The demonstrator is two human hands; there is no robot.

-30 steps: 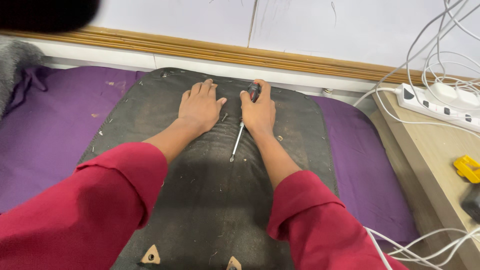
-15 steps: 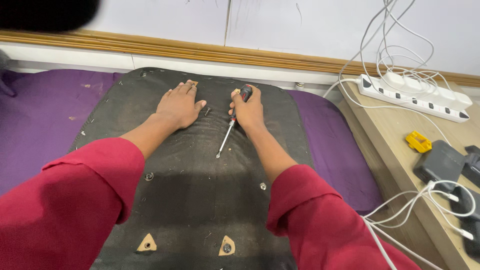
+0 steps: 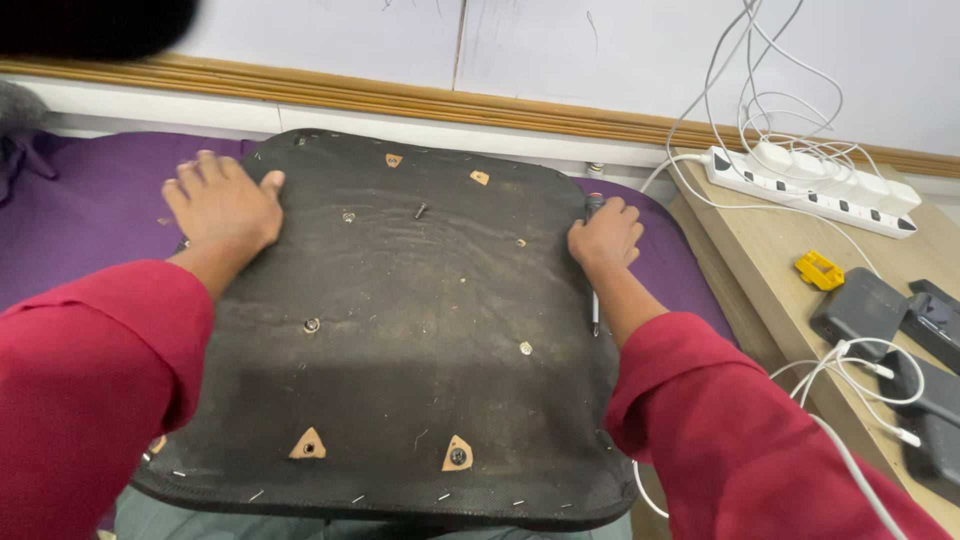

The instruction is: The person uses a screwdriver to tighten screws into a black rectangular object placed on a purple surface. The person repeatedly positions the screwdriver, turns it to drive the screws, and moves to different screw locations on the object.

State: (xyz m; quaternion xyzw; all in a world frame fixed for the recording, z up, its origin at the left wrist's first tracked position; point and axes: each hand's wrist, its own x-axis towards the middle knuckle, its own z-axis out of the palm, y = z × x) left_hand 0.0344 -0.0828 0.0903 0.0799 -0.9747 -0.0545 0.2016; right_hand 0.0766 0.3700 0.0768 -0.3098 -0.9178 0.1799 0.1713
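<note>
A black fabric-covered seat panel lies upside down on a purple cloth, with several screws and small tan triangular tabs on it. My left hand grips the panel's left edge, fingers spread over the cloth. My right hand grips the panel's right edge and also holds a screwdriver, whose shaft points back along my wrist. One loose dark screw lies near the panel's far middle. Both arms wear red sleeves.
A wooden side table stands at the right with a white power strip, tangled white cables, a small yellow object and dark devices. A wooden trim runs along the white wall behind.
My hands have moved apart from the panel's far middle to its left and right edges. The screwdriver went with my right hand. The view has shifted closer over the panel.
</note>
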